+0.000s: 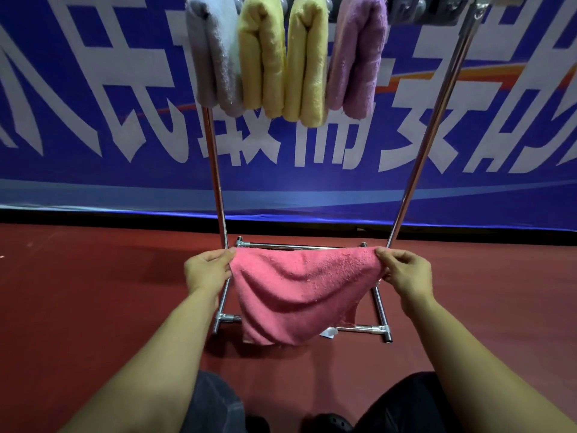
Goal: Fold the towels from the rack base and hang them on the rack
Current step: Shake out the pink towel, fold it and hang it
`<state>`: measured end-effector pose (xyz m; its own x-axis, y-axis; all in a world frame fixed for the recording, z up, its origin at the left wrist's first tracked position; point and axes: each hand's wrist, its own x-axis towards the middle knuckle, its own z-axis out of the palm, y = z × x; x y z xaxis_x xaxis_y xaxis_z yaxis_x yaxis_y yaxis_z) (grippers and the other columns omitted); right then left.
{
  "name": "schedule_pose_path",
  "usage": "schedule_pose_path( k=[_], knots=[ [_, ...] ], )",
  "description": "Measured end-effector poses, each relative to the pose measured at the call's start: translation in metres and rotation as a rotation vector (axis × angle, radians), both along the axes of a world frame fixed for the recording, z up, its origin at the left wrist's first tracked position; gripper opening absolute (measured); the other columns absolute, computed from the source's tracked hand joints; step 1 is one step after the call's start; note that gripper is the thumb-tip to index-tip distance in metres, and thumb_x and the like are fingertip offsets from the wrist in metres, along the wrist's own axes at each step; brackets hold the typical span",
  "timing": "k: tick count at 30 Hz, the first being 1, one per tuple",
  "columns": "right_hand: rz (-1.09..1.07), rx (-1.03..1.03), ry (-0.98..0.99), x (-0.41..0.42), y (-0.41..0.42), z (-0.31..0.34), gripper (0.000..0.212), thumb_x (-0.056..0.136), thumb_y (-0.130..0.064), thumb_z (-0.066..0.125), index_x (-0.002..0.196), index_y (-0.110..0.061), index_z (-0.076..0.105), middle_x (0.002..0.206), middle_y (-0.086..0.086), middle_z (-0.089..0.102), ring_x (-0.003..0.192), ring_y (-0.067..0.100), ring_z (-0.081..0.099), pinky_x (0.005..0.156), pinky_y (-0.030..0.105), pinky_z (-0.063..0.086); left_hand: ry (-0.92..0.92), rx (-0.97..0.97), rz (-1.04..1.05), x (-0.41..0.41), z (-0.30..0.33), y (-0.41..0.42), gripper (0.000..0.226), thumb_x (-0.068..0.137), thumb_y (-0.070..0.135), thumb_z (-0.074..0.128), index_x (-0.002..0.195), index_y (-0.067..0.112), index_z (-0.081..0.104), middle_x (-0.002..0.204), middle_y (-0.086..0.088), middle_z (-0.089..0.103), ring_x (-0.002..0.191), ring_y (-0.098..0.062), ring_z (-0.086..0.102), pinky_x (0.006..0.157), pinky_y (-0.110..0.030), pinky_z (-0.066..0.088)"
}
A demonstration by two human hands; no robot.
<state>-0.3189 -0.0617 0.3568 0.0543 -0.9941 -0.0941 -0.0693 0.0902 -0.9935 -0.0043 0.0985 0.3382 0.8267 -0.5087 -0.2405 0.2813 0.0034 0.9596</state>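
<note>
The person held the pink towel (293, 289) stretched over the rack base (379, 329). The left hand (204, 270) pinched its left top corner, the right hand (406, 271) its right top corner, fingers curled on the cloth. Its lower part hung down loosely. Four folded towels (281, 57) hung above on the rack (437, 120).

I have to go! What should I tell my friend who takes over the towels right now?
Left hand pinches the pink towel's left top corner; right hand pinches the right one.
The pink towel hangs spread out between them, over the rack base, not yet folded.
Done: four folded towels hang on the top bar: grey, two yellow, purple.
Left: fold the pink towel and hang it, probably in the free space right of the purple one. I can't tell whether more towels lie under it.
</note>
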Motion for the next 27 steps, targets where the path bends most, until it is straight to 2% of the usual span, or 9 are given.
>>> schedule_pose_path(
  k=[4, 7, 9, 12, 16, 19, 20, 24, 27],
  knots=[
    [0.000, 0.022, -0.017, 0.020, 0.008, 0.004, 0.015, 0.086, -0.016, 0.083, 0.088, -0.002, 0.077, 0.074, 0.012, 0.073, 0.060, 0.017, 0.064, 0.049, 0.026, 0.058, -0.016, 0.016, -0.028, -0.021, 0.004, -0.014, 0.014, 0.085, 0.004, 0.079, 0.097, -0.001, 0.075, 0.093, -0.018, 0.076, 0.084, -0.025, 0.070, 0.073, -0.030, 0.062],
    [0.058, 0.041, -0.024, 0.039, 0.016, 0.006, 0.015, 0.083, -0.017, 0.085, 0.085, -0.004, 0.077, 0.074, 0.013, 0.075, 0.065, 0.023, 0.069, 0.060, 0.034, 0.063, -0.013, 0.008, -0.097, -0.040, 0.007, -0.026, 0.007, 0.084, 0.006, 0.081, 0.086, 0.006, 0.075, 0.088, -0.015, 0.075, 0.080, -0.022, 0.069, 0.069, -0.028, 0.060],
    [0.120, 0.044, -0.042, 0.052, 0.022, 0.007, 0.015, 0.086, -0.013, 0.082, 0.089, 0.001, 0.077, 0.081, 0.017, 0.077, 0.072, 0.027, 0.072, 0.069, 0.041, 0.066, 0.016, -0.003, -0.157, -0.054, 0.009, -0.032, 0.006, 0.085, 0.006, 0.080, 0.088, 0.005, 0.074, 0.084, -0.012, 0.074, 0.078, -0.021, 0.069, 0.064, -0.023, 0.060],
    [0.202, -0.006, 0.026, 0.069, 0.030, 0.003, 0.008, 0.092, -0.009, 0.075, 0.088, -0.002, 0.076, 0.079, 0.014, 0.076, 0.073, 0.024, 0.070, 0.071, 0.039, 0.065, 0.075, -0.026, -0.231, -0.073, 0.011, -0.042, 0.013, 0.089, 0.002, 0.074, 0.100, -0.004, 0.071, 0.091, -0.018, 0.073, 0.080, -0.025, 0.070, 0.066, -0.024, 0.063],
    [0.269, -0.075, 0.152, 0.085, 0.038, -0.006, 0.016, 0.093, -0.028, 0.073, 0.087, -0.015, 0.080, 0.079, 0.005, 0.079, 0.076, 0.021, 0.075, 0.080, 0.051, 0.064, 0.079, -0.044, -0.302, -0.089, 0.010, -0.053, 0.004, 0.094, 0.000, 0.068, 0.096, 0.001, 0.071, 0.097, -0.020, 0.072, 0.082, -0.025, 0.071, 0.071, -0.025, 0.063],
    [0.317, -0.164, 0.215, 0.092, 0.040, -0.012, 0.021, 0.080, -0.055, 0.067, 0.083, -0.038, 0.079, 0.081, -0.007, 0.079, 0.082, 0.015, 0.077, 0.082, 0.050, 0.062, 0.095, -0.051, -0.318, -0.099, 0.011, -0.057, 0.004, 0.094, 0.003, 0.069, 0.094, 0.005, 0.072, 0.096, -0.017, 0.074, 0.086, -0.024, 0.071, 0.077, -0.029, 0.063],
    [0.320, -0.185, 0.225, 0.095, 0.042, -0.011, 0.019, 0.080, -0.055, 0.067, 0.082, -0.040, 0.078, 0.080, -0.009, 0.079, 0.082, 0.013, 0.076, 0.082, 0.049, 0.062, 0.104, -0.053, -0.320, -0.102, 0.011, -0.057, 0.003, 0.094, 0.004, 0.069, 0.095, 0.005, 0.072, 0.095, -0.017, 0.074, 0.086, -0.024, 0.072, 0.077, -0.029, 0.063],
    [0.238, -0.264, 0.286, 0.101, 0.048, -0.003, 0.016, 0.095, -0.034, 0.069, 0.091, -0.024, 0.080, 0.080, -0.010, 0.078, 0.077, 0.005, 0.072, 0.081, 0.039, 0.060, 0.121, -0.064, -0.323, -0.108, 0.014, -0.059, 0.009, 0.093, 0.007, 0.072, 0.100, 0.002, 0.072, 0.099, -0.021, 0.075, 0.089, -0.022, 0.074, 0.079, -0.028, 0.062],
    [0.230, -0.271, 0.275, 0.102, 0.048, -0.003, 0.016, 0.097, -0.033, 0.068, 0.095, -0.023, 0.081, 0.080, -0.011, 0.078, 0.078, 0.002, 0.072, 0.081, 0.037, 0.060, 0.120, -0.071, -0.322, -0.110, 0.018, -0.059, 0.012, 0.093, 0.009, 0.072, 0.101, 0.001, 0.073, 0.096, -0.019, 0.075, 0.088, -0.021, 0.074, 0.076, -0.025, 0.062]
  ],
)
